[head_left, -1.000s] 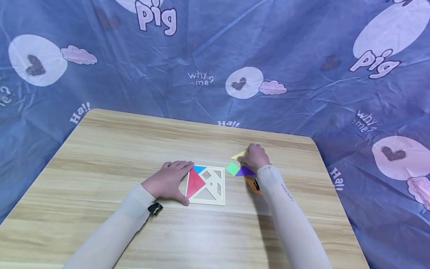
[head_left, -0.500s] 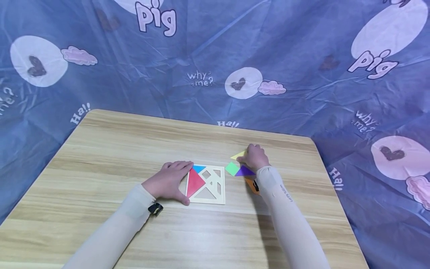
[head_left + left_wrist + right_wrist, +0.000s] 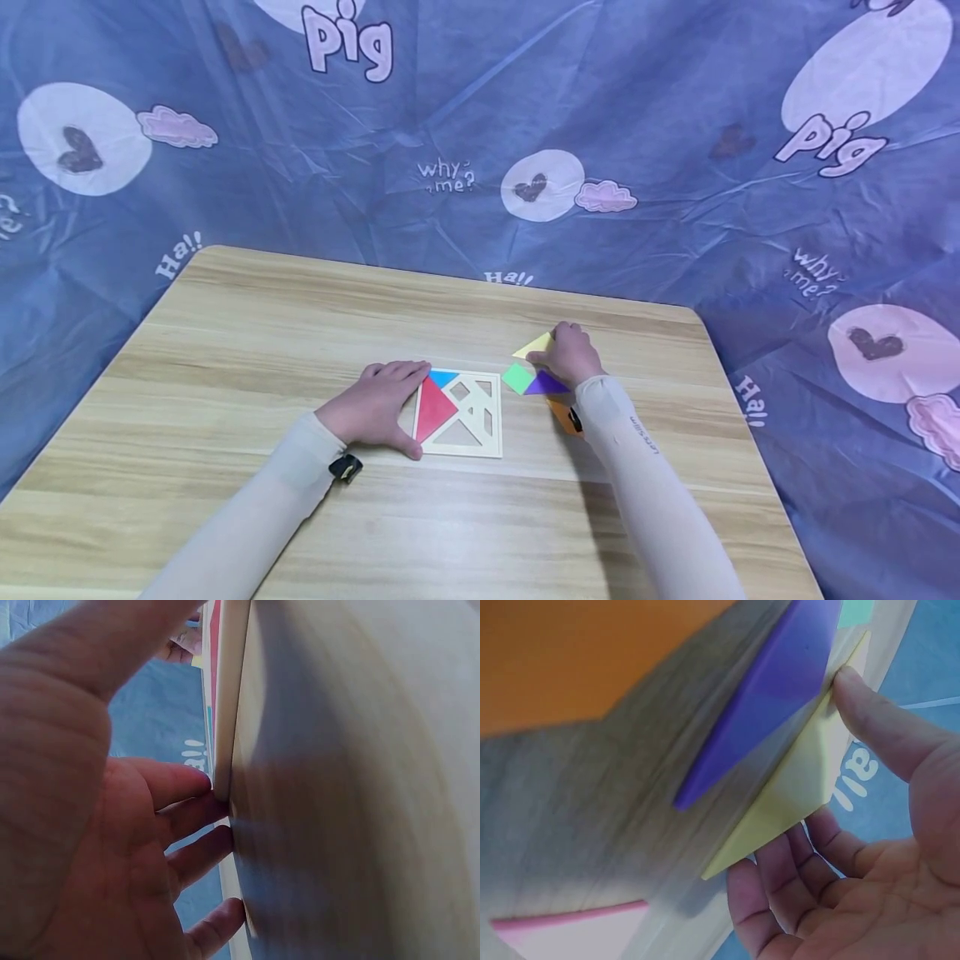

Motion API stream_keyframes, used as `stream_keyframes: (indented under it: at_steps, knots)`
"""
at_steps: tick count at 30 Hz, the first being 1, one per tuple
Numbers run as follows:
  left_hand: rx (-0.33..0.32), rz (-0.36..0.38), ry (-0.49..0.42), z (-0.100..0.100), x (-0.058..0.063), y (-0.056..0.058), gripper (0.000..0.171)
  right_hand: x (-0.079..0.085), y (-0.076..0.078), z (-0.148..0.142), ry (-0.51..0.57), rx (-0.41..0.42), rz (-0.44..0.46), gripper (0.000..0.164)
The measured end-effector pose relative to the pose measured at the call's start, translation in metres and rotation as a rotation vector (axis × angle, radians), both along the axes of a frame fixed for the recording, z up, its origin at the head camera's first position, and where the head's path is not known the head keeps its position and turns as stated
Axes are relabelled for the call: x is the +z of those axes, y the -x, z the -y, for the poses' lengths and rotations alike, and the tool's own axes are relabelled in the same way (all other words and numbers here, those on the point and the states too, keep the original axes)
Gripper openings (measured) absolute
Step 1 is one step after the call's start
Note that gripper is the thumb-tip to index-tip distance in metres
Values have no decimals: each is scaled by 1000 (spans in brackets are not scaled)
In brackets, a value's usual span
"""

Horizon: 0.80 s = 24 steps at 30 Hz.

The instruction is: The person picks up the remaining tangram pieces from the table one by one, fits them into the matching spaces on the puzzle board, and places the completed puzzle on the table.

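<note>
In the head view, my left hand [image 3: 372, 406] holds the left side of a pale tangram board [image 3: 495, 442], thumb at its near corner and fingers at its far corner. A red triangle [image 3: 432, 408] and a blue triangle [image 3: 444, 377] lie in the board, beside several bare recesses. My right hand [image 3: 572, 354] pinches a yellow triangle [image 3: 791, 791] between thumb and fingertips, seen closely in the right wrist view. Near that hand lie a green square [image 3: 517, 378], a purple triangle [image 3: 546, 383] and an orange piece [image 3: 562, 414], which the wrist partly hides.
A pink piece [image 3: 577, 930] shows on the table in the right wrist view; the right arm hides it from the head view. The wooden table [image 3: 300, 317] has rounded far corners. A blue printed cloth [image 3: 420, 225] hangs behind and beside it.
The yellow triangle has shifted very slightly in my right hand, its left tip a little lower in the head view. My left hand keeps its place on the board.
</note>
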State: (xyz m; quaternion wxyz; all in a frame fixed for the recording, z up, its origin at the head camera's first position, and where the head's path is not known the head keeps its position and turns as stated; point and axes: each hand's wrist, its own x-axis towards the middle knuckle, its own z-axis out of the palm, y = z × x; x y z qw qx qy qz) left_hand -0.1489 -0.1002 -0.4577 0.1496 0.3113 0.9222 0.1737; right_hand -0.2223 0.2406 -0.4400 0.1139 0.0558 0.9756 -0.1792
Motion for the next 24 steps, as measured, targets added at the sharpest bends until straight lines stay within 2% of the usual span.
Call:
stream_keyframes:
  at_steps: [7, 12, 19, 24]
  knots:
    - [-3, -1, 7, 0, 0, 0, 131, -2, 0, -5, 51, 0, -17, 66]
    - [1, 3, 11, 1, -1, 0, 132, -4, 1, -11, 130, -3, -27, 55]
    - [5, 7, 17, 1, 1, 0, 131, -8, -3, -17, 232, 47, -111, 31]
    - [2, 8, 22, 1, 1, 0, 131, -10, -7, -15, 313, 34, -149, 23]
